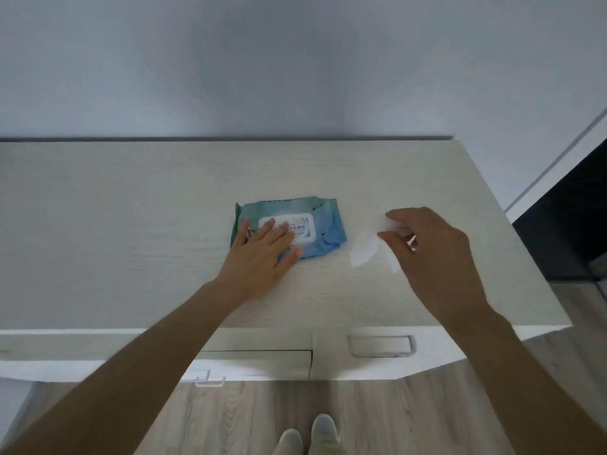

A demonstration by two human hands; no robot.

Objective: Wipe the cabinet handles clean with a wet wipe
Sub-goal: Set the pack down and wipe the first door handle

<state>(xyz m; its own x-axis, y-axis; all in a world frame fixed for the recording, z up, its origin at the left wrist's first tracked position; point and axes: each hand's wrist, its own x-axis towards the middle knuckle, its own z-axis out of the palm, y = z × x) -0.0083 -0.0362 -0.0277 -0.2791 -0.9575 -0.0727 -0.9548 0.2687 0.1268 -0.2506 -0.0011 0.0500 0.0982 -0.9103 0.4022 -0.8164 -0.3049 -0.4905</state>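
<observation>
The wet wipe [366,249] hangs from the right hand [437,257], which pinches it between thumb and fingers just right of the pack [325,224], ready for wiping. The left hand [259,254] lies flat, fingers straight, on the lid of the pack, probably to keep it steady on the surface [131,224]. The right handle [381,345] and the left handle [210,377] sit on the near cabinet front, not yet touched.
</observation>
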